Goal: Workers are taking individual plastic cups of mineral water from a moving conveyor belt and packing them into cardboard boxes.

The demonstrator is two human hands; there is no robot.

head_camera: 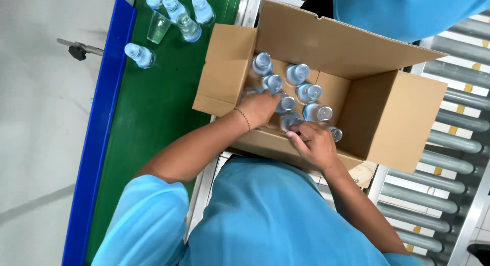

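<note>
Down inside the open cardboard box (326, 46), both your hands are among the clear bottles (297, 72) that stand upright on its floor, caps toward you; your left hand (259, 108) reaches in over the near-left flap, fingers curled down onto a bottle (286, 103) in the middle of the cluster, though whether that grip is pinching it or only resting on it you cannot tell from above; a thin bracelet (245, 118) circles that wrist. Your right hand (317, 143) lies over the box's near wall, its fingers bent around the bottle (292, 121) closest to you, the grip pressed in on it; another capped bottle (335, 134) peeks out just beside its knuckles. Roughly eight bottles sit in the box, packed close and touching in two loose rows toward the left half; the right half of the floor shows bare cardboard.

Left of the box runs a green conveyor belt (148, 118) with a blue side rail (104, 108); more bottles (139, 55) wait on it at the far end, some lying on their sides. To the right the box rests on a metal roller track (449, 143). Another person's blue sleeve (403, 11) shows beyond the box; your own blue shirt (265, 215) fills the bottom.
</note>
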